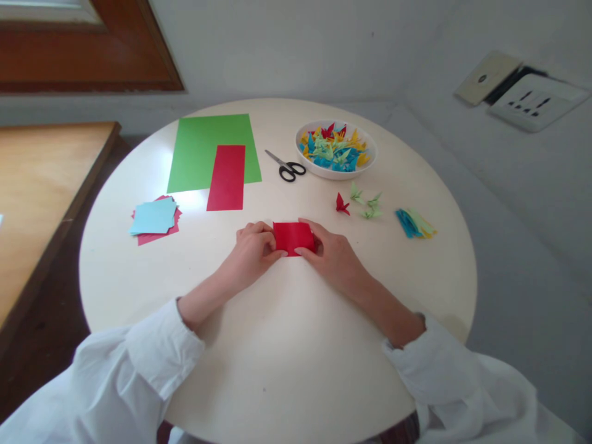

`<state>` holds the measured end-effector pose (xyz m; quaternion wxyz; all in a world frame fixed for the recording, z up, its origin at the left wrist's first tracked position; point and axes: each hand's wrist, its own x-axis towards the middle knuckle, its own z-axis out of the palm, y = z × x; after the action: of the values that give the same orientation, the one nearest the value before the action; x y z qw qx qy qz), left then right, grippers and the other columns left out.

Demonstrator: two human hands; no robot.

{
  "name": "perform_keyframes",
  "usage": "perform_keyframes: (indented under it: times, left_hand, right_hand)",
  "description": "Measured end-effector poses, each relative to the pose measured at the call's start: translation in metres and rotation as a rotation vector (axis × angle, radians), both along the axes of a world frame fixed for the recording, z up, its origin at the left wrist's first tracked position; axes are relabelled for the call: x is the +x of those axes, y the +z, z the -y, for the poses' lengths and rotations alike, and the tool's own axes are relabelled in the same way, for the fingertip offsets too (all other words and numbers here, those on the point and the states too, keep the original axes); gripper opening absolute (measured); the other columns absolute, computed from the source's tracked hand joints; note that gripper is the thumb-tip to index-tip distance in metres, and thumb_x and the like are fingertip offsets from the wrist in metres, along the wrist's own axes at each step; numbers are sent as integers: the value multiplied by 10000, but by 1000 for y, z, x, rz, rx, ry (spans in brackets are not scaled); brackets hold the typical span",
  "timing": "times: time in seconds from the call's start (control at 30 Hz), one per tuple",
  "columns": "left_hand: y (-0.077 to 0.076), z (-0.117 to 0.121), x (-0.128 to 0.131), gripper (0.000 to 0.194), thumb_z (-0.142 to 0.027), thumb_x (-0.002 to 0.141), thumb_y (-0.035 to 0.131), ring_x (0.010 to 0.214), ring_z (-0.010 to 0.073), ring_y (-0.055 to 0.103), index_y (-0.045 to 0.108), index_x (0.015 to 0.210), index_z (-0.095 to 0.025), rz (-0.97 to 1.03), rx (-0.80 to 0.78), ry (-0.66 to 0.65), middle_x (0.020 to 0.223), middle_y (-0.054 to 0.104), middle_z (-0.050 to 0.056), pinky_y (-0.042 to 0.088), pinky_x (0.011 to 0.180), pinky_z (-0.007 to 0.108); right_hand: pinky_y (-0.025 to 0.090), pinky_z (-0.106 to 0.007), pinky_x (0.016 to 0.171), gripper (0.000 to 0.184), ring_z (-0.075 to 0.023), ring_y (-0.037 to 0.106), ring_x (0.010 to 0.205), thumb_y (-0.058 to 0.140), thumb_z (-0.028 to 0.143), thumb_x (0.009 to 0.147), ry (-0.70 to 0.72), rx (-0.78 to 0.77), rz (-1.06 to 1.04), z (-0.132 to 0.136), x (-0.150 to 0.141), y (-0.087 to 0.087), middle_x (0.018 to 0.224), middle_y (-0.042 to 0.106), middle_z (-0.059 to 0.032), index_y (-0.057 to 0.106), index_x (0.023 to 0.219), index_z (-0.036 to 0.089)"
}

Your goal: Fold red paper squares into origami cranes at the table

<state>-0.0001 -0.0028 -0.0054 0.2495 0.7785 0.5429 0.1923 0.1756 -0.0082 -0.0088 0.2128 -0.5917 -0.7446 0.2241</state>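
A small red piece of paper point(293, 238) lies between my two hands near the middle of the round table. My left hand point(257, 245) grips its left side, thumb on the lower edge and fingers curled at the side. On the right side, my right hand point(330, 250) pinches the paper, its thumb on the front and index finger along the upper corner. The paper looks bent or folded over at the right. Parts of both side edges are covered by my fingers.
Behind are a green sheet point(192, 154), a red strip point(226, 179), black-handled scissors point(287, 168) and a white bowl point(335, 175) of paper cranes. Loose cranes point(370, 209) and folded strips point(413, 223) lie right; blue and red squares point(155, 217) lie left.
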Motion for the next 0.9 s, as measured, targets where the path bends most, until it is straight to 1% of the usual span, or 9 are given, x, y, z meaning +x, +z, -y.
perform_keyframes:
  times: [0.07,0.13,0.23,0.3,0.43,0.53,0.67,0.77,0.9]
  left_hand:
    - [0,1,0,226,-262,733,615,803,209,500,453,602,-175,-9,10,11,801,551,39,393,766,383]
    - [-2,2,0,173,-253,717,632,802,208,484,476,713,-180,-2,37,44,803,523,34,400,757,374]
    - [-4,6,0,274,-239,716,635,906,222,445,485,939,-186,22,111,71,964,476,67,401,811,392]
    - [-5,8,0,278,-217,755,589,967,229,409,494,1016,-202,11,163,24,1072,418,91,389,851,413]
    - [-6,10,0,207,-143,815,474,1020,247,379,602,956,-224,-76,265,-137,1100,400,97,374,859,429]
    - [-7,9,-2,255,-111,822,444,971,229,422,650,910,-233,-111,314,-237,1064,462,92,388,837,410]
    - [-8,9,-3,288,-65,815,414,920,201,483,650,912,-198,-129,336,-349,998,555,86,428,825,358]
    - [-9,13,-4,279,-75,829,388,925,196,525,630,936,-164,-150,365,-397,997,588,95,457,821,333]
    - [-10,20,-3,268,-102,845,381,909,197,561,614,973,-138,-214,411,-391,997,606,109,486,790,322]
  right_hand:
    - [507,-317,690,521,-192,643,742,603,204,741,1,0,-2,0,0,0,1043,678,-90,493,1250,197]
    - [503,-313,674,531,-186,637,724,604,206,740,0,-2,-9,0,1,-1,1031,680,-87,485,1257,199]
    - [502,-315,691,540,-187,635,746,605,212,744,5,-6,-33,0,1,-1,1025,678,-92,474,1267,192]
    - [500,-319,719,536,-185,633,761,609,213,741,12,-10,-55,0,1,0,1035,673,-95,479,1261,187]
    - [497,-311,693,543,-164,619,680,618,201,726,-5,-13,-85,1,0,1,957,692,-69,486,1252,198]
    - [490,-297,665,556,-155,604,644,620,188,715,-26,-12,-99,0,0,2,877,694,-58,485,1254,183]
    - [476,-284,645,570,-150,583,620,631,199,707,-40,-9,-103,0,0,0,759,669,-27,484,1257,174]
    - [463,-274,629,564,-143,559,599,639,207,702,-50,18,-109,0,1,-4,699,634,-3,493,1246,172]
    - [462,-277,653,518,-140,553,618,585,178,732,-72,85,-144,1,5,-9,699,617,-3,490,1241,155]
